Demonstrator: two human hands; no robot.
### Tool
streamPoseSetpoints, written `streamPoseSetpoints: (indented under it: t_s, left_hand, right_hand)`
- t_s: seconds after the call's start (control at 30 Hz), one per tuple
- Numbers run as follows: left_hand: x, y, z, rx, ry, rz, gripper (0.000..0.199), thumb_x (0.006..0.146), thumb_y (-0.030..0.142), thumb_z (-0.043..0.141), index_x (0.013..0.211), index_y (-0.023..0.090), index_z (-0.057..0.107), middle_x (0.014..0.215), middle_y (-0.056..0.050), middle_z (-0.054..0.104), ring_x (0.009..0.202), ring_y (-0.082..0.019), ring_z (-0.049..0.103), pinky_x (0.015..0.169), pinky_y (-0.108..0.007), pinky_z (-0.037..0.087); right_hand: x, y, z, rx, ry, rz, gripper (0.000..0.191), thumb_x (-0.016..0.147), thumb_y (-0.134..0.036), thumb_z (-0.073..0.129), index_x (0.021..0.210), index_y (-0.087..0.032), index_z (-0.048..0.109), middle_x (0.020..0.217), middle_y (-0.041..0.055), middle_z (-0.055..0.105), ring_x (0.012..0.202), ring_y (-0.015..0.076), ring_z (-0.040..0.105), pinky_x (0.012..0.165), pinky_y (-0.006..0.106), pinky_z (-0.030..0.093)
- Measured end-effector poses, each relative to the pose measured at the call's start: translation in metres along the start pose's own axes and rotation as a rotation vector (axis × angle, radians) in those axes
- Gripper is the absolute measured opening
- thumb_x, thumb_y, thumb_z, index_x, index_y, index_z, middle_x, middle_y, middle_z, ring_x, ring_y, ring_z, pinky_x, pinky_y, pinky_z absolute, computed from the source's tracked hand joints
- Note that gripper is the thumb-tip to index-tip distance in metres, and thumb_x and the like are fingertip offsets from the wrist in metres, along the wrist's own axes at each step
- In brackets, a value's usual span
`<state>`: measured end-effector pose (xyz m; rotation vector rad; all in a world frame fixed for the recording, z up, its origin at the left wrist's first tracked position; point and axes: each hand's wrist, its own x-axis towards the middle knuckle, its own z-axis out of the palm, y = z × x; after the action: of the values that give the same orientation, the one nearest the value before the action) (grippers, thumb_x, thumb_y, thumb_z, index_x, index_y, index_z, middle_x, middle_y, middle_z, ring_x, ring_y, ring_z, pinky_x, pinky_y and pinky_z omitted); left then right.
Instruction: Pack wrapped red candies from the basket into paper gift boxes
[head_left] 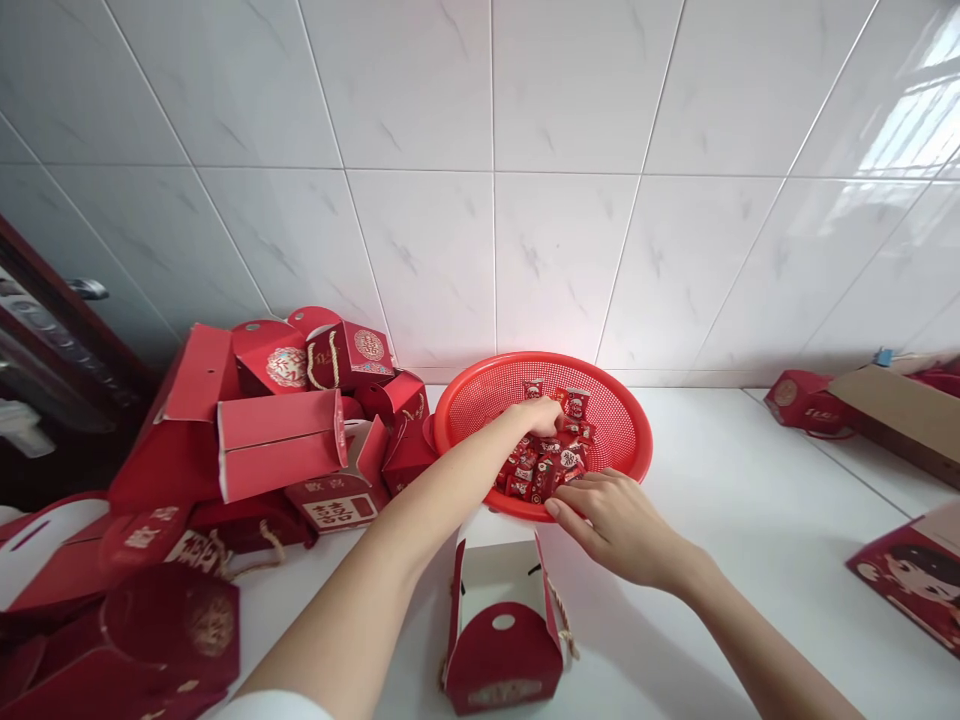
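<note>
A red plastic mesh basket [630,415] holds a pile of small red wrapped candies [546,475]. My left hand [541,415] reaches inside with curled fingers among the candies; its fingertips are partly hidden. At the basket's near right rim is my right hand [622,525], its fingers bent over the edge and its thumb along the rim. Between my forearms, in front of the basket, stands a dark red carton [504,650] with rope handles. Its top is open, and the pale inside shows no candy in the part I see.
Many red gift boxes [281,440] are heaped on the left, some with flaps up. On the right lie another red box [806,400], a brown cardboard carton [892,410] and a box with a printed figure [915,575]. A tiled wall [562,250] rises behind the white counter [712,480].
</note>
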<state>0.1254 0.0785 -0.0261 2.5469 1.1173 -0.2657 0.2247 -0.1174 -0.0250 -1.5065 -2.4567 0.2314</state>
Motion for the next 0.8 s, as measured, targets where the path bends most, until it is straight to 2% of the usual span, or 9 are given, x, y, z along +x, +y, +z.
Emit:
streamPoseSetpoints:
  t_s: [0.17,0.33,0.43,0.5,0.6,0.67,0.73,0.8]
  left_hand:
    - [-0.001,-0.007,-0.005,-0.114,0.119,-0.007,0.03,0.077,0.0,0.064,0.095,0.018,0.079,0.119,-0.011,0.076,0.109,-0.027,0.072,0.092,-0.034,0.057]
    - [-0.005,-0.008,-0.02,-0.295,0.264,0.045,0.047,0.077,-0.007,0.058,0.113,0.019,0.075,0.128,-0.007,0.073,0.121,-0.022,0.067,0.096,-0.028,0.055]
    - [-0.011,-0.004,-0.027,-0.403,0.305,0.075,0.058,0.077,-0.003,0.066,0.132,0.017,0.065,0.128,-0.01,0.071,0.111,-0.023,0.07,0.087,-0.03,0.059]
    - [-0.018,-0.001,-0.03,-0.465,0.323,0.103,0.062,0.078,0.002,0.071,0.138,0.016,0.059,0.124,-0.012,0.071,0.105,-0.022,0.07,0.083,-0.031,0.059]
    - [-0.032,0.006,-0.03,-0.683,0.346,0.196,0.056,0.075,0.006,0.079,0.128,0.013,0.061,0.11,-0.009,0.071,0.097,-0.018,0.07,0.085,-0.032,0.058]
    - [-0.046,0.012,-0.028,-0.874,0.338,0.3,0.052,0.07,0.005,0.083,0.118,0.013,0.064,0.098,-0.005,0.069,0.088,-0.016,0.068,0.083,-0.033,0.057]
    - [-0.062,0.02,-0.023,-0.97,0.303,0.402,0.052,0.068,0.008,0.085,0.114,0.015,0.064,0.092,-0.002,0.066,0.083,-0.014,0.066,0.079,-0.032,0.057]
    - [-0.077,0.027,-0.019,-0.991,0.267,0.457,0.049,0.07,0.011,0.084,0.114,0.016,0.064,0.095,-0.003,0.065,0.081,-0.014,0.065,0.074,-0.03,0.056]
  right_hand:
    - [0.001,0.001,0.001,-0.001,0.014,-0.013,0.05,0.112,-0.037,0.032,0.066,-0.021,0.042,0.063,0.0005,0.059,0.055,0.0147,0.042,0.062,0.032,0.026]
    - [0.0,0.005,-0.002,0.078,0.052,0.023,0.047,0.11,-0.041,0.035,0.071,-0.022,0.051,0.068,0.0016,0.062,0.06,0.0172,0.053,0.061,0.031,0.035]
    - [0.002,0.011,-0.002,0.323,0.232,0.06,0.031,0.106,-0.045,0.044,0.096,-0.023,0.063,0.097,0.0078,0.072,0.081,0.0221,0.068,0.069,0.034,0.051]
    - [0.004,0.019,0.0,0.529,0.407,0.111,0.03,0.104,-0.048,0.049,0.113,-0.024,0.063,0.114,0.0107,0.073,0.096,0.025,0.072,0.079,0.038,0.058]
    - [0.009,0.032,0.003,0.735,0.619,0.247,0.038,0.097,-0.057,0.06,0.115,-0.024,0.064,0.115,0.0119,0.075,0.104,0.0285,0.074,0.086,0.044,0.061]
    - [0.011,0.038,0.003,0.83,0.706,0.307,0.046,0.089,-0.062,0.069,0.114,-0.023,0.064,0.118,0.0128,0.074,0.105,0.0296,0.074,0.087,0.046,0.062]
    - [0.011,0.04,-0.001,0.92,0.728,0.311,0.051,0.085,-0.065,0.073,0.112,-0.023,0.065,0.117,0.0124,0.075,0.102,0.0288,0.074,0.088,0.045,0.063]
    - [0.01,0.037,-0.006,0.977,0.694,0.286,0.046,0.085,-0.064,0.074,0.104,-0.022,0.068,0.101,0.0091,0.076,0.092,0.0266,0.075,0.085,0.043,0.063]
